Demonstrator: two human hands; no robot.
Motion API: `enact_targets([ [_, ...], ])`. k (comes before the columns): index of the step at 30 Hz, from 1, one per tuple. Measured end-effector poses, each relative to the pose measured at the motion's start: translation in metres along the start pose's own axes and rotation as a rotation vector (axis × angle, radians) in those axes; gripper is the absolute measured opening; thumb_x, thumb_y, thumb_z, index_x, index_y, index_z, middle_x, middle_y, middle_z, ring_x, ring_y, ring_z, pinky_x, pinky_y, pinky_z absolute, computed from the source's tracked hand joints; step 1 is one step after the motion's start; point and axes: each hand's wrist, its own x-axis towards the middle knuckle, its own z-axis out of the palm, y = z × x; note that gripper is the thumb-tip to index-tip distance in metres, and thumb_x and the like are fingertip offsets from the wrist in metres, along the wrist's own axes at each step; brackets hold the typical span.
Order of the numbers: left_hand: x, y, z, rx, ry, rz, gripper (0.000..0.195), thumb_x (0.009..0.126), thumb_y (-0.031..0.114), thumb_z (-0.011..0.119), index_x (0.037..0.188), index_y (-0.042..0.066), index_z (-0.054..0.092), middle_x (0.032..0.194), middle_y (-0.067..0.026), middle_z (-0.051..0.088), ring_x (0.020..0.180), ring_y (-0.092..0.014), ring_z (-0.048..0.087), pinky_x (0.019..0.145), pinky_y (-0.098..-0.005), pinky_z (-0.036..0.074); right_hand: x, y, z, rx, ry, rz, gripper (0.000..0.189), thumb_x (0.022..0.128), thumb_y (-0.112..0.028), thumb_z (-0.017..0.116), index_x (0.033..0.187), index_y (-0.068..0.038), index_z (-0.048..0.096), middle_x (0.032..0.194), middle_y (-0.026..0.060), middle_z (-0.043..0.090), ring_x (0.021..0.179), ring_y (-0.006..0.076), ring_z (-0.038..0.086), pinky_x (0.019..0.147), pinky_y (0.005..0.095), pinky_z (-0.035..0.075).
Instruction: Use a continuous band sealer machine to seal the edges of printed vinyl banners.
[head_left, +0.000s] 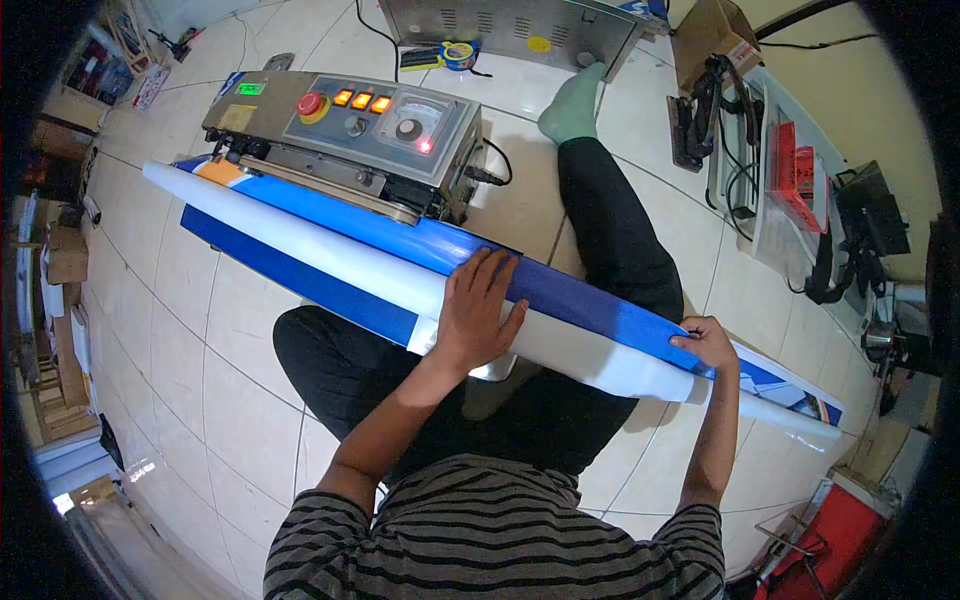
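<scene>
A long rolled sheet, blue printed on one face and white on the other, lies slantwise over my lap; its blue strip (592, 300) runs along the far side and its white roll (337, 255) along the near side. My left hand (484, 307) rests on the sheet near its middle, fingers spread over the blue strip. At the right part, my right hand (705, 343) pinches the far edge of the blue strip between thumb and fingers. The far left stretch of the sheet meets the front of a band sealing machine (337, 135), whose switches and a red lamp are lit.
Behind the machine are a metal cabinet (517, 34) and a yellow-blue tape measure (457, 55). At the right stand a white plastic bin (795, 225) with a red box and cables, and a cardboard box (712, 45). A red object (847, 536) lies lower right. Shelving lines the left.
</scene>
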Motion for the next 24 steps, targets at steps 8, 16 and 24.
enact_targets([
  [8, 0.010, 0.001, -0.006, 0.102, -0.048, -0.063, 0.058, 0.082, 0.032, 0.065, 0.126, -0.003, 0.053, 0.129, -0.0216, 0.048, 0.125, -0.038, 0.040, 0.101, -0.0484, 0.033, 0.003, -0.004, -0.011, 0.003, -0.098, 0.090, 0.021, 0.074, -0.014, 0.081, 0.083, 0.001, 0.070, 0.072, -0.0002, 0.063, 0.068, 0.0062, 0.055, 0.063, 0.0240, 0.046],
  [16, 0.005, -0.007, -0.011, 0.113, -0.020, -0.086, 0.066, 0.076, 0.037, 0.070, 0.126, -0.002, 0.054, 0.129, -0.0220, 0.048, 0.123, -0.040, 0.040, 0.101, -0.0503, 0.034, -0.007, 0.008, -0.024, -0.067, -0.098, 0.070, 0.022, 0.074, -0.016, 0.082, 0.082, 0.001, 0.072, 0.063, -0.0012, 0.060, 0.060, 0.0060, 0.052, 0.056, 0.0244, 0.043],
  [24, 0.005, 0.001, 0.001, 0.118, -0.059, -0.076, 0.065, 0.079, 0.040, 0.064, 0.124, -0.005, 0.055, 0.132, -0.0206, 0.048, 0.123, -0.039, 0.040, 0.102, -0.0500, 0.032, 0.018, 0.013, -0.029, -0.140, -0.479, 0.115, 0.031, 0.076, -0.022, 0.079, 0.060, -0.002, 0.061, 0.052, -0.0065, 0.038, 0.052, 0.0046, 0.033, 0.047, 0.0291, 0.028],
])
